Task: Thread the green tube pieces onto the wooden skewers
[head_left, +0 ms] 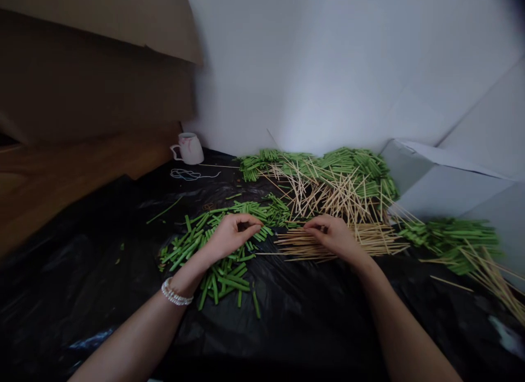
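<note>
— Where to look for the sticks [381, 241]?
— Under and just beside the right hand [334, 238], in a flat pile on the black sheet [311, 316].
— And the long axis, in which direction?
— Mostly from left to right, with the left ends toward the left hand [227, 237]. Clearly nearer to the right hand, however.
— And the green stems [232, 281]?
— Below and around the left hand, lying at many different slants.
— How far open, these hands?
— Both loosely curled, with thumb and finger brought close together at the tips. Impossible to say from this view whether holding something in either one.
</note>
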Demonstrator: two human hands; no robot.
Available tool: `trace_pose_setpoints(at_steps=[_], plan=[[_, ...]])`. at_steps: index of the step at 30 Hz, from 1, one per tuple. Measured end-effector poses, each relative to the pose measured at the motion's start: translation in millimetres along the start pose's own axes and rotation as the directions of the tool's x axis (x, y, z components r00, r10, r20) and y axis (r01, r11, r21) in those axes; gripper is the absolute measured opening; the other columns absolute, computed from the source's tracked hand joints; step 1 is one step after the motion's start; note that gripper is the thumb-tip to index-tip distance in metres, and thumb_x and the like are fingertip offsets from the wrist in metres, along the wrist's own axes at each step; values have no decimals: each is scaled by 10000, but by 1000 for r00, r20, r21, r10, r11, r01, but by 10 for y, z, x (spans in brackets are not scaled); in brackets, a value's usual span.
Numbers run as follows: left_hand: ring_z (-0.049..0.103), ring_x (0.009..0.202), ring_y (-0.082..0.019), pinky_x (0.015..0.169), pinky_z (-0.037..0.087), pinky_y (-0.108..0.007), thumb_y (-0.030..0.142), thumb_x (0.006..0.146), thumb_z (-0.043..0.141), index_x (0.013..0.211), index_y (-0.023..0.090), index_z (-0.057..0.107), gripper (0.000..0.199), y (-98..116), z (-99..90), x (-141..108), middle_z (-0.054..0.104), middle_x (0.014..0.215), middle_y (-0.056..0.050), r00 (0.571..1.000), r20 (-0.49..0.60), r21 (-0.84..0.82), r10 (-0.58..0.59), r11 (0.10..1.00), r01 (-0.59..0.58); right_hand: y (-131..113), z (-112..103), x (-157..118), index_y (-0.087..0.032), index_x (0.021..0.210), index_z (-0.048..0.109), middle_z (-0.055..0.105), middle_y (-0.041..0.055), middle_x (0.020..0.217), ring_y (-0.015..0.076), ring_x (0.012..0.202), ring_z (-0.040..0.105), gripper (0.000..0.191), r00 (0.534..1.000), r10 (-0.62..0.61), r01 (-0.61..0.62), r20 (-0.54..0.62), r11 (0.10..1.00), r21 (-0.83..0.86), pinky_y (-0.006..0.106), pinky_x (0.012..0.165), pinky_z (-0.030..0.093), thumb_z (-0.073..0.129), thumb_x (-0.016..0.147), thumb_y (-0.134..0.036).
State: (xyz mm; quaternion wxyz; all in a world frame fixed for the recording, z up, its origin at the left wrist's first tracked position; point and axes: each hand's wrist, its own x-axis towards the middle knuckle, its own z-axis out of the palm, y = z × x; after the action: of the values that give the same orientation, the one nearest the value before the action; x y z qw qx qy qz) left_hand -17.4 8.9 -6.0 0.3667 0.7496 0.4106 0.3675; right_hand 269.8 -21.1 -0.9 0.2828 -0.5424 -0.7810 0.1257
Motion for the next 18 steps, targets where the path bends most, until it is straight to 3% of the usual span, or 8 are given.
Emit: trace_pose_setpoints(at_steps=[4, 8, 14, 16, 18], plan=[[662, 768, -176, 718, 499, -267, 299, 804, 649, 843, 146, 736, 180, 45, 15, -12, 745, 839, -56, 999, 45, -5, 17, 1000, -17, -82, 85, -5, -240, 797, 705, 707, 2, 807, 166, 795, 608, 102, 999, -35, 35, 36, 999, 11, 305, 747, 443, 612, 819, -207], [658, 762, -170, 709, 494, -259, 278, 806, 646, 834, 155, 734, 154, 101, 40, -46, 740, 829, -49, 995, 92, 0, 27, 1000, -27, -354, 329, -72, -226, 803, 679, 670, -10, 774, 138, 768, 562, 89, 967, -225, 229, 124, 973, -19, 318, 828, 408, 610, 846, -192], [645, 724, -162, 677, 482, -248, 272, 791, 661, 834, 150, 738, 150, 79, 35, -49, 737, 801, -44, 998, 61, 3, 4, 1000, -4, -622, 622, -182, -174, 773, 625, 630, 57, 834, 202, 874, 516, 111, 915, -361, 403, 178, 830, -385, 340, 799, 396, 559, 846, -123], [640, 713, -162, 669, 480, -250, 294, 799, 654, 832, 146, 739, 174, 59, 21, -39, 735, 790, -45, 999, 50, 1, -12, 1000, 12, -625, 623, -181, -174, 765, 606, 626, 54, 817, 208, 852, 517, 122, 903, -398, 427, 161, 795, -430, 343, 773, 400, 544, 842, -103], [638, 718, -166, 684, 482, -258, 323, 810, 642, 822, 140, 736, 207, 56, 4, -32, 733, 786, -49, 999, 32, -7, -22, 1000, 22, -615, 574, -173, -180, 783, 594, 626, 48, 797, 200, 823, 525, 129, 904, -423, 411, 69, 812, -415, 342, 767, 412, 519, 867, -118]])
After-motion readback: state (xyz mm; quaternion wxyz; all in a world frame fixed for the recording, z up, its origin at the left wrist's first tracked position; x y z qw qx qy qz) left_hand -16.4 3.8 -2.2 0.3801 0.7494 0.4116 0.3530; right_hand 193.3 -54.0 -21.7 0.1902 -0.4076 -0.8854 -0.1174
